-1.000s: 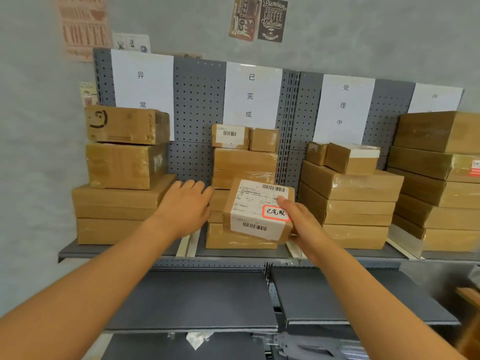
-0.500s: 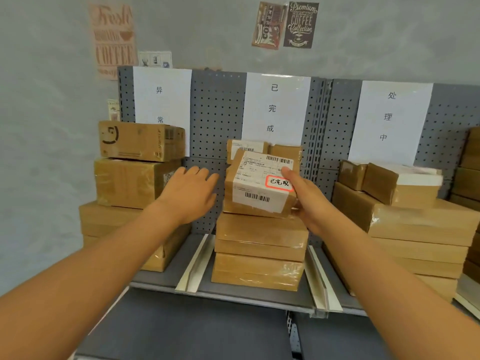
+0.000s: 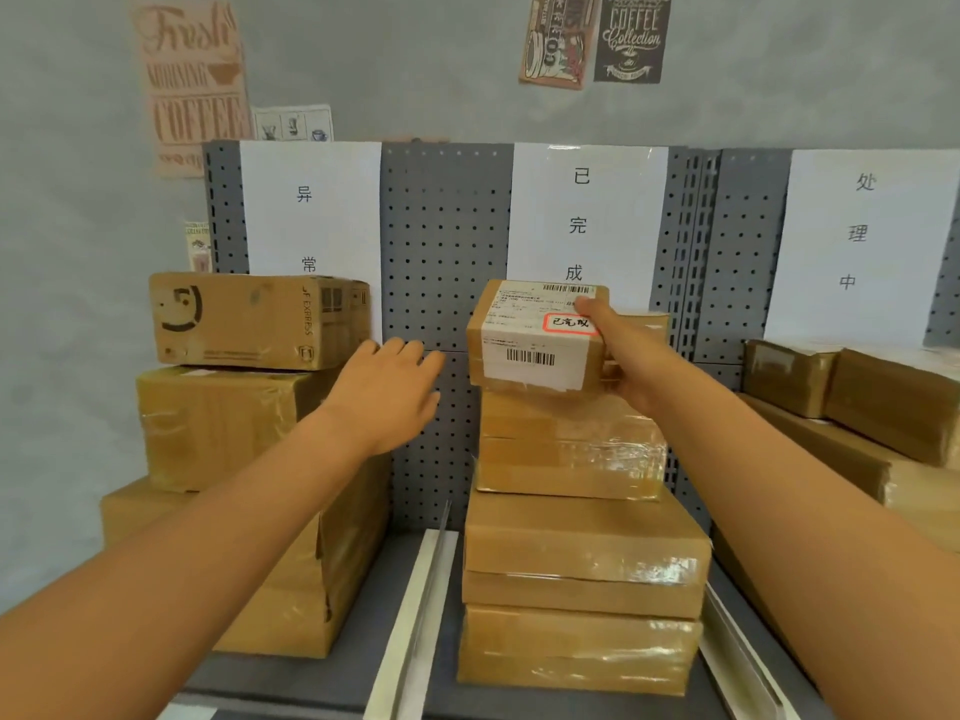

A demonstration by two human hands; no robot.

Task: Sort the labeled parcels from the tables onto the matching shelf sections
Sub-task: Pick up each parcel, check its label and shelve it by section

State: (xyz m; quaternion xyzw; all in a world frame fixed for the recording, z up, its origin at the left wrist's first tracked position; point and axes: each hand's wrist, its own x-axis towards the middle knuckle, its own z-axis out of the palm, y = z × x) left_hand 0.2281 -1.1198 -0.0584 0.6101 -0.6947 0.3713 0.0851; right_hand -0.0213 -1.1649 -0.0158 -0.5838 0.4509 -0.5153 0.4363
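Observation:
A small brown parcel (image 3: 530, 340) with a white shipping label and a red-edged handwritten sticker sits atop the middle stack of boxes (image 3: 576, 553). My right hand (image 3: 621, 350) grips its right side, thumb on the top face by the sticker. The stack stands under the middle paper sign (image 3: 584, 220) on the grey pegboard. My left hand (image 3: 384, 392) hovers to the left of the parcel, fingers straight, holding nothing and apart from it.
A left stack of larger boxes (image 3: 249, 423) stands under the left sign (image 3: 309, 226). More boxes (image 3: 852, 418) lie at the right under a third sign (image 3: 857, 236). White dividers (image 3: 415, 610) split the grey shelf (image 3: 452, 667) into sections.
My right hand has carried the parcel up and forward onto the top of the middle stack. The view has moved closer to the shelf. My left hand stays open beside it.

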